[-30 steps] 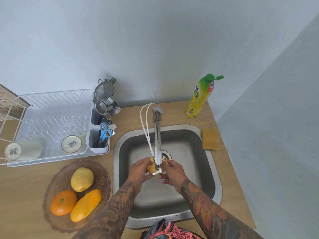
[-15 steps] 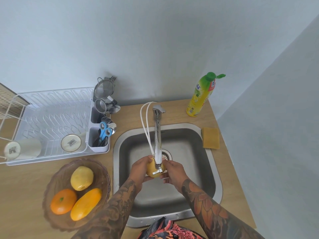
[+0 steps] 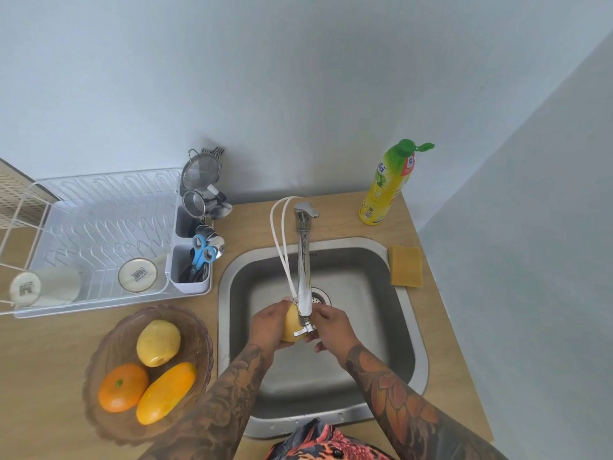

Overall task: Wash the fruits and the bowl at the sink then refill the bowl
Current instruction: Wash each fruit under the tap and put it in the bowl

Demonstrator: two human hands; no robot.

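Little change over the last second: left hand (image 3: 270, 327) and right hand (image 3: 330, 327) still grip the yellow fruit (image 3: 292, 323) under the tap (image 3: 303, 277). Three fruits wait in bowl (image 3: 109, 423).

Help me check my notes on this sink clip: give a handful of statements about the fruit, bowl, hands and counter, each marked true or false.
1. Both hands, the left hand and the right hand, hold a yellow fruit under the faucet. True.
2. The brown bowl is in the sink. False: it sits on the counter, left of the sink.
3. Three fruits lie in the bowl. True: a yellow fruit, an orange and an elongated yellow-orange fruit.
4. The sponge lies in the dish rack. False: it lies on the counter right of the sink.
5. The dish soap bottle's green cap is flipped open. True.
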